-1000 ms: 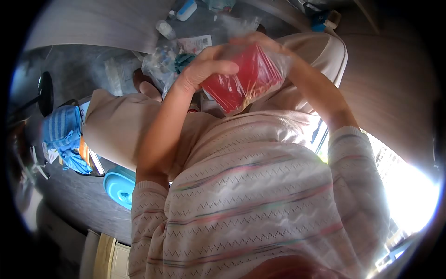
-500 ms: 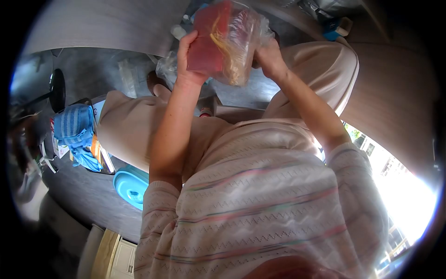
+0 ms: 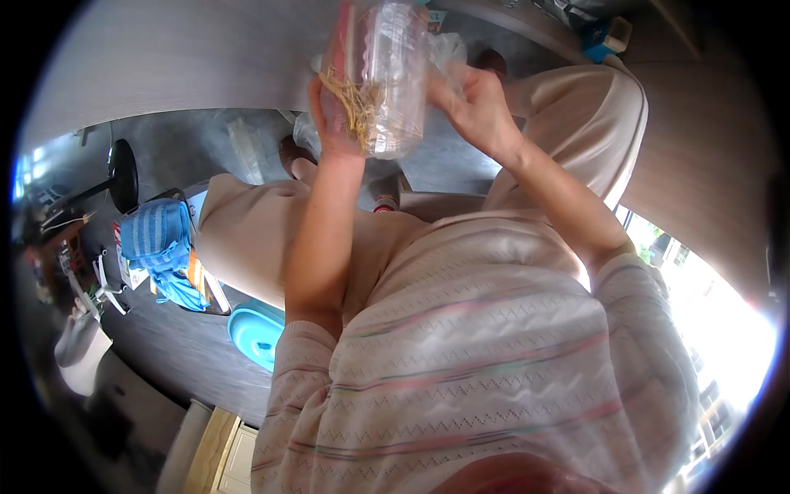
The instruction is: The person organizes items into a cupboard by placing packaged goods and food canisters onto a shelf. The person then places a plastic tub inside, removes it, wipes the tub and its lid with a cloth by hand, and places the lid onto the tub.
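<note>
My left hand [image 3: 339, 132] is wrapped round the left side of a clear plastic package [image 3: 401, 90], held up over my lap. Dry yellow-brown strands [image 3: 355, 103] show in its lower left part, and a strip of red [image 3: 339, 41] runs along its left edge. Glare and blur leave it uncertain whether it is a bag or a stiff container. My right hand [image 3: 481, 107] is at the right side with its fingers pinched together, by a crinkled clear plastic piece [image 3: 447, 53]. What those fingertips hold is partly hidden.
A grey surface [image 3: 181, 58] spans the upper left, and a wooden panel [image 3: 699, 156] stands at right. Blue striped cloth [image 3: 156, 235] lies beside my left knee, near a turquoise plastic lid or basin [image 3: 255, 336] on the floor. A blue box [image 3: 605, 39] stands upper right.
The package has turned and shifted slightly left, so the red face now shows only as a narrow strip. My right hand shows more fully, beside the crinkled plastic.
</note>
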`<state>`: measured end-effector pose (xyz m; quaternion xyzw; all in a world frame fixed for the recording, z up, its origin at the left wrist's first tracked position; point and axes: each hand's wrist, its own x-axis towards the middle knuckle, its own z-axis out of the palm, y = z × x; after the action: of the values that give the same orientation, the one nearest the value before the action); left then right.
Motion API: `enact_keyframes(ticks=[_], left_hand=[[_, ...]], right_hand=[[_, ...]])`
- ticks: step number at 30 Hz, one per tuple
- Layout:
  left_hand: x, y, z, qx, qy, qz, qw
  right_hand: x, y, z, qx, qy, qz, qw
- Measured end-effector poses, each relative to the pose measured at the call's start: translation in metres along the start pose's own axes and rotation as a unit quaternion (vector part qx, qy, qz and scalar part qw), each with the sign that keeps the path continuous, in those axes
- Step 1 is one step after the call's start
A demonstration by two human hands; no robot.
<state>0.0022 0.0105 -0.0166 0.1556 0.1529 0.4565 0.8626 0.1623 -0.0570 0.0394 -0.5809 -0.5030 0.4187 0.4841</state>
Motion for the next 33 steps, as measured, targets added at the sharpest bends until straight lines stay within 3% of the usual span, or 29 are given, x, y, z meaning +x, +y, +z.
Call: enact_keyframes(ticks=[2,3,6,16,20,25,27,31,33], left_hand=[[-0.002,0.001,0.003,-0.018,0.01,0.002,1.0],[-0.003,0.003,0.006,0.08,0.017,0.012,0.997],[-0.005,0.006,0.018,0.156,0.038,0.04,0.986],[-0.006,0.011,0.028,0.151,0.061,0.06,0.985],[-0.003,0.016,0.012,0.004,0.035,-0.018,0.999],[-0.008,0.018,0.015,0.001,0.037,-0.013,0.999],[-0.005,0.022,0.006,-0.01,0.009,-0.025,1.0],[-0.008,0.024,0.008,0.016,0.05,-0.001,0.999],[-0.01,0.028,0.015,0.051,0.073,-0.011,0.996]], right_hand=[[-0.001,-0.001,0.001,-0.012,0.002,-0.014,1.0],[-0.001,-0.002,0.0,-0.031,0.001,-0.021,0.999],[-0.002,-0.005,-0.002,-0.065,-0.005,-0.046,0.997],[-0.007,-0.005,0.001,-0.023,-0.019,-0.058,0.998],[-0.006,0.001,-0.009,-0.014,-0.092,-0.016,0.996],[-0.002,-0.007,-0.019,0.101,-0.211,0.095,0.968],[-0.003,-0.026,-0.018,0.139,-0.224,0.101,0.959],[0.001,-0.036,-0.023,0.171,-0.276,0.153,0.933],[0.0,-0.026,-0.018,0.175,-0.249,0.152,0.94]])
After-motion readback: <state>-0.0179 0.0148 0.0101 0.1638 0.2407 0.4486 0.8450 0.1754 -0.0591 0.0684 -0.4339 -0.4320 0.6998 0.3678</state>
